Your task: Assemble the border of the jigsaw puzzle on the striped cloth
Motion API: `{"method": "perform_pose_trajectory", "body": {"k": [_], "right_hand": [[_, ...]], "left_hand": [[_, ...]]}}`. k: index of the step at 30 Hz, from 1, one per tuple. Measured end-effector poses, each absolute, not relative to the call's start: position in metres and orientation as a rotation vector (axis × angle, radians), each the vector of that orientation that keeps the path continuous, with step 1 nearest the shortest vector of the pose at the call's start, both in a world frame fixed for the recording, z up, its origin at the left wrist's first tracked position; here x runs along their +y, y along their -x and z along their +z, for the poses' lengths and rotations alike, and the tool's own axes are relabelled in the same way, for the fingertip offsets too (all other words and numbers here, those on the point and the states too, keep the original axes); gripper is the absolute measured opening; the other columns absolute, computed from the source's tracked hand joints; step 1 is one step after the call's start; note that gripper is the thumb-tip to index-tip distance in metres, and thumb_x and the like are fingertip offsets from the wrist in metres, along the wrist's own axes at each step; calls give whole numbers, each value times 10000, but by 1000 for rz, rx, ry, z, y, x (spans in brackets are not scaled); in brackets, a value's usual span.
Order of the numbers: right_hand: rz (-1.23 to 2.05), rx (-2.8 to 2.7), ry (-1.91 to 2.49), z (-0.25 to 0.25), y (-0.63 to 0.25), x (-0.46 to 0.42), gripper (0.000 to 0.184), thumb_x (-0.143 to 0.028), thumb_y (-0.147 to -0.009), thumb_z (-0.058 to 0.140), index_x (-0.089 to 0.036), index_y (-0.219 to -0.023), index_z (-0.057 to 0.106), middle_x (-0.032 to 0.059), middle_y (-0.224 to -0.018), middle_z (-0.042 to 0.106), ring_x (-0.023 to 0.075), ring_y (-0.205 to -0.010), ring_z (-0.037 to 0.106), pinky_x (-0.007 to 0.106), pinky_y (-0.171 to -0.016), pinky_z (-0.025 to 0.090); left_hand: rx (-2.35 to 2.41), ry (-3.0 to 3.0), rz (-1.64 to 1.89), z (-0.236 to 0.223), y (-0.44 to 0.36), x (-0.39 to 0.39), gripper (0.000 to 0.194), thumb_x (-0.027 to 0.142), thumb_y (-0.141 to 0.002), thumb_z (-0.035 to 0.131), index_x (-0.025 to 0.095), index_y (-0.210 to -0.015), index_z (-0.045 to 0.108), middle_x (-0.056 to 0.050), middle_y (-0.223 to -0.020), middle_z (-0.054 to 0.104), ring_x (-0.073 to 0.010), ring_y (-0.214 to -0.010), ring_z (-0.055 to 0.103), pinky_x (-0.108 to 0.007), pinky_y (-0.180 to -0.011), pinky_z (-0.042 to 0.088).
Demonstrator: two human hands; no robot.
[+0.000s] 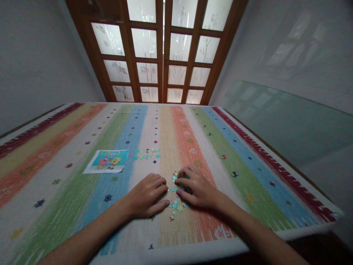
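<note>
A loose pile of small jigsaw puzzle pieces (176,205) in turquoise, yellow and pink lies between my two hands. On its left, my left hand (150,193) rests palm down, thumb stretched out to the pile's edge and apart from the bent fingers. My right hand (194,187) arches over the right side of the pile, with a gap between thumb and fingers; pieces beneath it are partly hidden. Further back, more puzzle pieces (147,154) lie in two short rows. Beside them is a printed cartoon picture (107,161) on white paper.
A striped cloth (116,224) with small woven figures covers the table. The table's near edge runs just under my forearms. Wooden doors with glass panes (162,66) stand beyond the far edge. A glass sheet (275,121) leans by the right wall.
</note>
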State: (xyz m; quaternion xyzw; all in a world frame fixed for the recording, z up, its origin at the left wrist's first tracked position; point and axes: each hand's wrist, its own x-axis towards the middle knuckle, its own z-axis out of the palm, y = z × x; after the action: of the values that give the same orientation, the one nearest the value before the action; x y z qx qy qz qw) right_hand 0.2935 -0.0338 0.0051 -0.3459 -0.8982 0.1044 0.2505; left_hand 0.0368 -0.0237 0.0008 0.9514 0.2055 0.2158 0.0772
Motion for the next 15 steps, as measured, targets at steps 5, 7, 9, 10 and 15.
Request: {"method": "perform_pose_trajectory", "body": {"k": [5,7,9,10,15], "right_hand": [[313,-2498,899,6,-292,-37,190,-295,-958,670,-190,-1091,755,115,-1081,643,270,-1040,550,433,-904,459],[301,-2513,875,7,-292,-37,184,-298,-975,649,-200,-1085,759,116,-1093,641,270,-1047,548,436,-910,461],[290,-2507,865,7,-293,-36,172,-301,-983,636,-198,-1039,762,112,-1087,647,266,-1041,553,438,-917,458],[286,-2490,868,7,-293,-35,168,-298,-983,632,-191,-1009,759,110,-1074,652,263,-1031,557,436,-915,458],[218,-2415,937,6,-298,-30,184,-265,-983,604,-171,-895,736,109,-1017,663,258,-987,558,426,-879,461]], "left_hand": [[590,-2822,625,0,-35,-23,321,418,-1037,508,171,-1208,621,-129,-1183,694,-284,-1082,619,-451,-919,501],[566,-2830,590,-3,-33,-22,464,461,-1032,521,179,-1400,535,-147,-1348,657,-316,-1227,593,-487,-1008,476],[547,-2853,546,-6,-31,-21,577,497,-1039,505,195,-1525,426,-151,-1452,608,-333,-1321,554,-511,-1060,443],[542,-2865,527,-7,-31,-21,604,512,-1044,493,201,-1552,391,-149,-1475,594,-337,-1344,541,-517,-1074,429],[548,-2899,505,-4,-31,-20,530,478,-1069,458,191,-1514,426,-130,-1441,626,-329,-1292,567,-506,-1050,428]]}}
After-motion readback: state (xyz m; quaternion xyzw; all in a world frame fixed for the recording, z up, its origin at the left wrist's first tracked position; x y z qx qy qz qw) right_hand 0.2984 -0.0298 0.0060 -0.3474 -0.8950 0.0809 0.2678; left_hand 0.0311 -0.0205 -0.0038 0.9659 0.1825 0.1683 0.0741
